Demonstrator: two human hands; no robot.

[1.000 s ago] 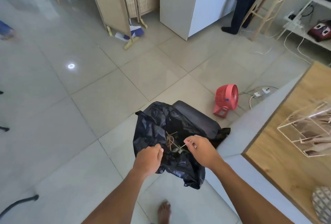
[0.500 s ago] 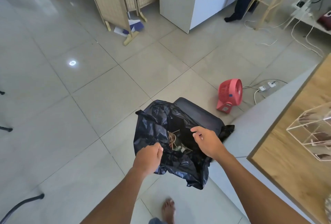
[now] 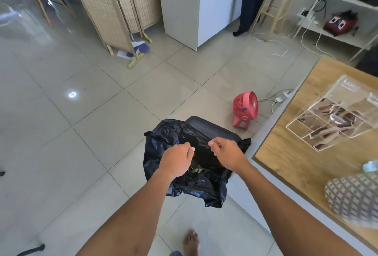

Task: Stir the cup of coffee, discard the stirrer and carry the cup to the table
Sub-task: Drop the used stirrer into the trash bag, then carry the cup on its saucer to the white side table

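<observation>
A bin lined with a black bag (image 3: 163,139) stands on the tiled floor right below me. Thin wooden stirrers (image 3: 195,169) lie inside it, partly hidden between my hands. My left hand (image 3: 176,159) hovers over the bag's near left side with its fingers curled in; I cannot tell if it pinches the liner. My right hand (image 3: 227,153) is over the bag's right side, fingers loosely bent and holding nothing. The coffee cup is not in view.
A wooden counter (image 3: 306,163) runs along the right, carrying a clear acrylic organiser (image 3: 331,116) and a chequered pad (image 3: 351,196). A red fan (image 3: 245,108) and cables (image 3: 274,100) sit on the floor beyond the bin. My bare foot (image 3: 191,243) is below.
One second ago my right hand held a stirrer over the bag; it let go and drew back. Both hands have since risen a little above the bag.
</observation>
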